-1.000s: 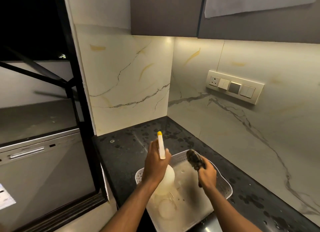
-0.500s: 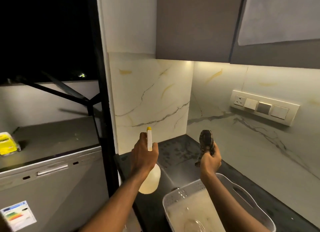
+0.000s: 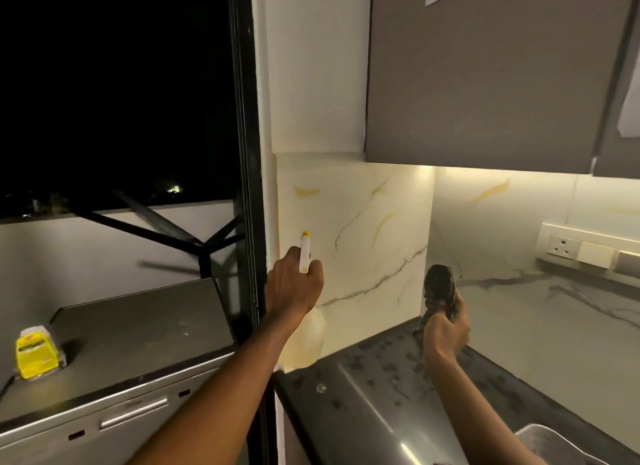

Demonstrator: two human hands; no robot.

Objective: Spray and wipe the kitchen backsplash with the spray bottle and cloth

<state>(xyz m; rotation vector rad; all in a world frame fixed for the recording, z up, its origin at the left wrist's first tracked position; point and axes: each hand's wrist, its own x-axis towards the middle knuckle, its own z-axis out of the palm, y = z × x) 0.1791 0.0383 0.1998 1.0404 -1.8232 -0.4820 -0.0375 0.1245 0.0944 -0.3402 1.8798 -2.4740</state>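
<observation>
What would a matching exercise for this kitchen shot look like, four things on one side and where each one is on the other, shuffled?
Things
1. spray bottle
2. cloth
3. yellow packet
4. socket panel

Places
A. on top of the grey appliance, far left
B. held in the right hand
C. fixed to the backsplash, at right
D. held in the left hand

Pairs: 1-D, 2-B, 3-A, 4-C
</observation>
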